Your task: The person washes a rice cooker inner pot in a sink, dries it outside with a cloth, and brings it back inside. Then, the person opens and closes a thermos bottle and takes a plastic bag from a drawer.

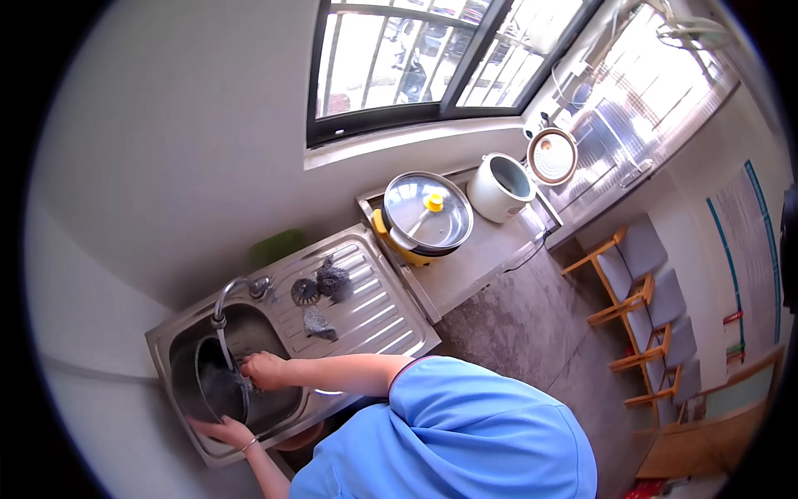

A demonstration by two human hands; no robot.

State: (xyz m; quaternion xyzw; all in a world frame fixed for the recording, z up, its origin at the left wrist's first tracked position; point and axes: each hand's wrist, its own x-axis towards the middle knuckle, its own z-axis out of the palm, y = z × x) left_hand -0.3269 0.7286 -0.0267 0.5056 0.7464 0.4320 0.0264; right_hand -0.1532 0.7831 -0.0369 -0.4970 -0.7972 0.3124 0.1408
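A dark round inner pot (214, 391) stands tilted in the basin of the steel sink (283, 420). Water runs into it from the curved faucet (224, 299). My left hand (223, 430), with a band on its wrist, grips the pot's near rim. Curled at the pot's other side, beside the water stream, is my right hand (264, 371); what its fingers hold, if anything, is hidden. On the drainboard lie a dark scouring pad (333, 280), a round sink strainer (305, 291) and a crumpled grey piece (318, 324).
Right of the sink, a steel counter (478, 270) carries a yellow electric pan (420, 258) with a glass lid (428, 212) and a white rice cooker (501, 190), its lid raised. Wooden chairs (636, 291) line the far wall. A barred window (399, 66) is above the counter.
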